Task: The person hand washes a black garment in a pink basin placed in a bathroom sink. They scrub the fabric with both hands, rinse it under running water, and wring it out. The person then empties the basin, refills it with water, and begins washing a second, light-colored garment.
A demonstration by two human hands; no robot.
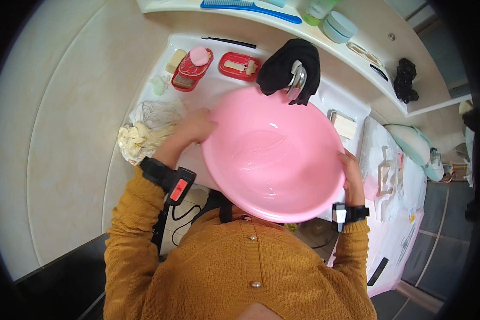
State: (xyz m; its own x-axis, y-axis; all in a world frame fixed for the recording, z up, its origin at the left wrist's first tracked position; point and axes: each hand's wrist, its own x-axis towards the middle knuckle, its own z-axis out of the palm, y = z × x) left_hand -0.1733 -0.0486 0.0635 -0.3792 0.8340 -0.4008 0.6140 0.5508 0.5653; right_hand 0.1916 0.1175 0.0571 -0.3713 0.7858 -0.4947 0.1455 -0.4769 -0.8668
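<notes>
A large pink plastic basin (264, 160) sits over the white sink, with a little water in its bottom. My right hand (350, 168) grips its right rim, fingers over the edge. My left hand (198, 126) is at the basin's left rim, blurred, with its fingers curled; whether it grips the rim I cannot tell. A black cloth (279, 60) is draped around the chrome faucet (298, 82) above the basin's far edge. Cream and white cloths (144, 132) lie bunched on the sink's left edge, close to my left hand.
Red soap dishes (240, 67) holding soap stand behind the basin, near a pink soap bar (199, 56). A cream soap bar (345, 125) lies at right. Above runs a shelf with a blue comb (252, 9) and a jar (339, 27). Packages (388, 176) lie at right.
</notes>
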